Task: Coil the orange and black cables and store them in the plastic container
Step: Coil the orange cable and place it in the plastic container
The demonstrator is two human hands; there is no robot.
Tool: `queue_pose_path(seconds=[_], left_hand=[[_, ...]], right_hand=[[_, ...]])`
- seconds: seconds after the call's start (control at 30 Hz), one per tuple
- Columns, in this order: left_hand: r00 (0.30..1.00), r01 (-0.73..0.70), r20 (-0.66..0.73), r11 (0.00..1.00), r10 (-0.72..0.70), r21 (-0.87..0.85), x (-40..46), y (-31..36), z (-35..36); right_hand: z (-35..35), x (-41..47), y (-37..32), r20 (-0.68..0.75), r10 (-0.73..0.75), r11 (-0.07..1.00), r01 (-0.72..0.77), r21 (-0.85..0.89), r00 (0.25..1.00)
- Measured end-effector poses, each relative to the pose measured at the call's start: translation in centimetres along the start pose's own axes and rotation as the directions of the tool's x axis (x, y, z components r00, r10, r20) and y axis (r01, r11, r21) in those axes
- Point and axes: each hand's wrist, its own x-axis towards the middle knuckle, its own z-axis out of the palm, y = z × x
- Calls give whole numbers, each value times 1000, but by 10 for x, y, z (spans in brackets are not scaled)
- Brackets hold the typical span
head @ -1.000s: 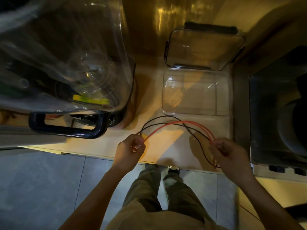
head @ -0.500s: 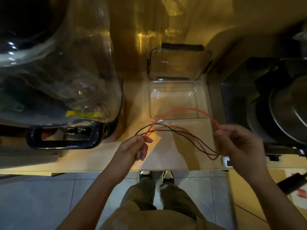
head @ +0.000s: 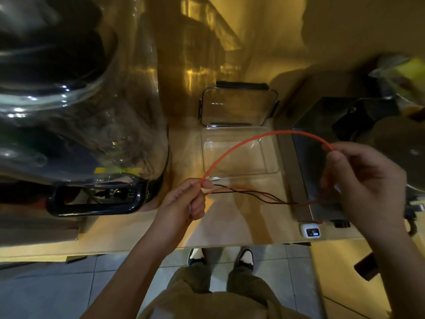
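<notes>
An orange cable (head: 250,140) arcs in the air between my two hands, above an open clear plastic container (head: 273,155) on the wooden counter. My left hand (head: 188,201) pinches the orange cable and the black cable (head: 253,194) at their left ends. My right hand (head: 365,183) holds the orange cable's other part between thumb and fingers, raised at the right. The thin black cable runs low over the counter from my left hand toward my right, its far end hidden behind my right hand.
The container's clear lid (head: 236,104) with black clips leans behind it. A large clear plastic-wrapped bulk with a black handle (head: 96,203) fills the left. A dark stove and pot (head: 391,143) stand at right. A small white device (head: 310,231) sits at the counter's front edge.
My right hand has lifted and pulled right, drawing the orange cable into a taller, wider arc over the container. The black cable has stretched flatter. The camera view shifted left.
</notes>
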Motion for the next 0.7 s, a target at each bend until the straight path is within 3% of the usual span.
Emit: queue_pose_path(seconds=[0.2,0.5,0.7], left_hand=[[996,-37,-91,991,25,-132,0,14,10],[981,-148,-179,900,80,-410,2,31,15],[982,-184,-130,851,137,-492,2,47,18]], right_hand=[[-17,27,-6,-59,-76,993,70,-96,995],[-36,67,-12,97,-323,919,337,-205,941],[-46,83,-3,161,-359,857,393,-334,919]])
